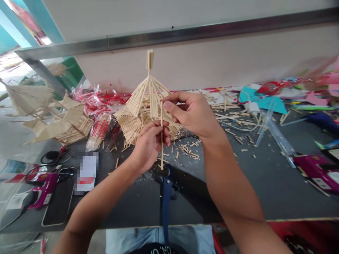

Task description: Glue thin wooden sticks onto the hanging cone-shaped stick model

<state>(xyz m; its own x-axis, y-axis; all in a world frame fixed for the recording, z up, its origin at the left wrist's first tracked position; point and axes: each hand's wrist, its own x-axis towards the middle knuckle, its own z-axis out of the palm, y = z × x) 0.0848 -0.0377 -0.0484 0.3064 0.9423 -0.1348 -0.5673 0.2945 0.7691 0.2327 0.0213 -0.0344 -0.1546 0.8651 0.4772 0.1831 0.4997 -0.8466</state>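
Note:
My left hand (pixel 150 143) pinches a thin wooden stick (pixel 161 155) at its middle, holding it upright. My right hand (pixel 189 113) grips the same stick's top end between thumb and fingers. Just behind both hands stands a pagoda-like model of wooden sticks (pixel 147 106) with a tall spire, on the dark table (pixel 265 183). Below the stick's lower end lies a blue-handled tool (pixel 166 197), its handle reaching toward me.
Cut stick bits litter the table around the model. Packs of red-wrapped sticks (pixel 99 128) and other stick models (pixel 63 121) lie left. A phone (pixel 59 199) and a magenta glue gun (pixel 42 188) sit near left; another magenta glue gun (pixel 315 169) and coloured paper (pixel 265 100) sit right.

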